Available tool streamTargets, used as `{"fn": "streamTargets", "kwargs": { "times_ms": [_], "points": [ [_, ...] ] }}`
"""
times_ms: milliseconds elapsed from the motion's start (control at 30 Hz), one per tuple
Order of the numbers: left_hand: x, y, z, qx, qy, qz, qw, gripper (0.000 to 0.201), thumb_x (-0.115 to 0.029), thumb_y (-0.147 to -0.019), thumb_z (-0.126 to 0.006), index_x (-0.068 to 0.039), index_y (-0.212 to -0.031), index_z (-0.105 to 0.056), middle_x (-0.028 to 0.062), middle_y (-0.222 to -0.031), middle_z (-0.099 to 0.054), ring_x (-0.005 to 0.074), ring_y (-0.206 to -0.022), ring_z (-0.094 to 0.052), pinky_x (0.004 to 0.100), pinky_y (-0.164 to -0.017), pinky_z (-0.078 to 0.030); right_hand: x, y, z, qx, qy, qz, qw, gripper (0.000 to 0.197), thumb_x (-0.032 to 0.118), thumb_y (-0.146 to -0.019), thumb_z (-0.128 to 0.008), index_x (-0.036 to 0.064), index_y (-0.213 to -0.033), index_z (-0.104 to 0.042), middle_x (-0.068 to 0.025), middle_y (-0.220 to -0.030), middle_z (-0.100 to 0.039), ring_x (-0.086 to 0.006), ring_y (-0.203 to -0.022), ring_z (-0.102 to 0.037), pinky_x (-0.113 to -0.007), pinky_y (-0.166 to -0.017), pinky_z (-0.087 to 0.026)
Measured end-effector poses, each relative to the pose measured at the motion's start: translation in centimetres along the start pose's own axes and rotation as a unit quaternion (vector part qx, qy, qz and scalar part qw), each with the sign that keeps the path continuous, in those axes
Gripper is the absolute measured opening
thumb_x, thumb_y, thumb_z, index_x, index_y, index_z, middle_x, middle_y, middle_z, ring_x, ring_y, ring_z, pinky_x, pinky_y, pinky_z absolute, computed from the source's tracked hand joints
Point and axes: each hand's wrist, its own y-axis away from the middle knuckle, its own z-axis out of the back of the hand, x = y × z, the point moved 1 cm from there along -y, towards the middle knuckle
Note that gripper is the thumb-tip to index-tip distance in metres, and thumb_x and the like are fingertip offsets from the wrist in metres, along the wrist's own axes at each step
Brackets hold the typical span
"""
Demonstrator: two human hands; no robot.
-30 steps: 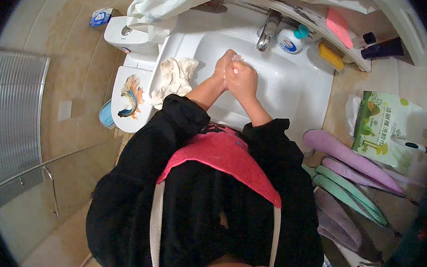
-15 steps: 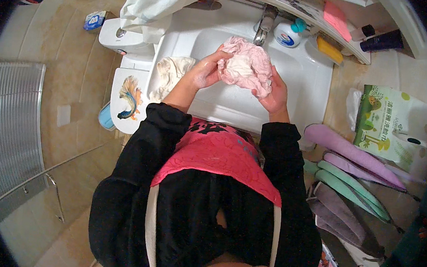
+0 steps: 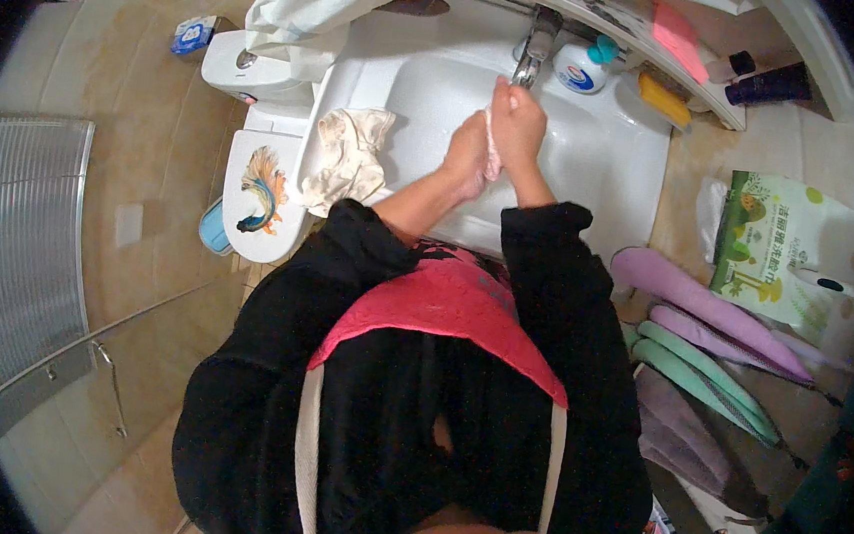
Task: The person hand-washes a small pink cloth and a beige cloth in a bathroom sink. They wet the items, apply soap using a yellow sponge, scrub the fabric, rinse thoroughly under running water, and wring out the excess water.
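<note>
Over the white sink (image 3: 594, 180), below the faucet (image 3: 530, 59), my two hands press together around a pink cloth (image 3: 494, 150). Only a narrow strip of the cloth shows between them; the rest is hidden in the grip. My left hand (image 3: 468, 155) is closed on its near left side. My right hand (image 3: 520, 124) is closed on it from the right, slightly farther up toward the faucet. A cream patterned cloth garment (image 3: 350, 156) lies crumpled on the sink's left ledge, apart from my hands.
A white pump bottle (image 3: 579, 68) and a yellow sponge-like block (image 3: 664, 101) stand right of the faucet. White fabric (image 3: 302, 6) hangs at the back left. A toilet (image 3: 245, 67) is on the left. Purple and green soft bands (image 3: 705, 309) hang at the right.
My hands have come together, squeezing the pink cloth that was spread and bunched between them into a tight bundle. The cream garment stays on the ledge.
</note>
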Motion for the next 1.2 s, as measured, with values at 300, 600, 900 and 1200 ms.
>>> {"fn": "streamTargets", "kwargs": {
  "times_ms": [300, 600, 900, 1200],
  "points": [
    [-0.8, -1.7, 1.6, 0.067, 0.025, 0.042, 0.997, 0.028, -0.031, -0.093, -0.039, -0.014, -0.077, -0.052, -0.0007, -0.064, -0.051, 0.0163, -0.054, -0.049, 0.0299, -0.049, -0.039, -0.5, -1.2, -0.3, 0.073, 0.078, -0.042, 0.993, 0.033, 0.030, -0.085, -0.049, 0.0022, -0.071, -0.061, -0.0207, -0.072, -0.060, -0.0368, -0.067, -0.059, -0.046, -0.060, -0.045],
    [-2.2, -3.0, 3.1, 0.058, 0.074, 0.002, 0.996, 0.027, -0.024, -0.091, -0.044, -0.004, -0.108, -0.052, 0.0065, -0.099, -0.060, 0.0195, -0.088, -0.059, 0.0337, -0.077, -0.050, -1.8, -2.0, -0.2, 0.082, -0.515, -0.296, 0.800, 0.027, 0.027, -0.087, -0.057, 0.0017, -0.098, -0.058, -0.0054, -0.082, -0.063, -0.0221, -0.069, -0.061, -0.033, -0.065, -0.048],
    [-2.7, -3.4, 3.3, 0.104, 0.094, -0.039, 0.989, 0.032, -0.017, -0.090, -0.054, -0.004, -0.117, -0.045, 0.0081, -0.099, -0.057, 0.0165, -0.085, -0.058, 0.0289, -0.073, -0.052, -2.6, 3.0, 1.2, 0.107, -0.467, -0.184, 0.858, 0.022, 0.019, -0.083, -0.063, 0.0017, -0.095, -0.059, -0.0037, -0.089, -0.060, -0.0172, -0.081, -0.058, -0.029, -0.072, -0.047],
    [-0.7, -1.8, 0.8, 0.006, 0.027, -0.018, 0.999, 0.024, -0.033, -0.092, -0.048, -0.009, -0.090, -0.048, 0.0040, -0.080, -0.054, 0.0157, -0.067, -0.055, 0.0295, -0.057, -0.047, 0.0, -1.3, -1.7, -0.029, 0.022, 0.028, 0.999, 0.032, 0.029, -0.076, -0.063, 0.0028, -0.059, -0.057, -0.0159, -0.066, -0.057, -0.0350, -0.060, -0.057, -0.041, -0.058, -0.045]
  ]
}}
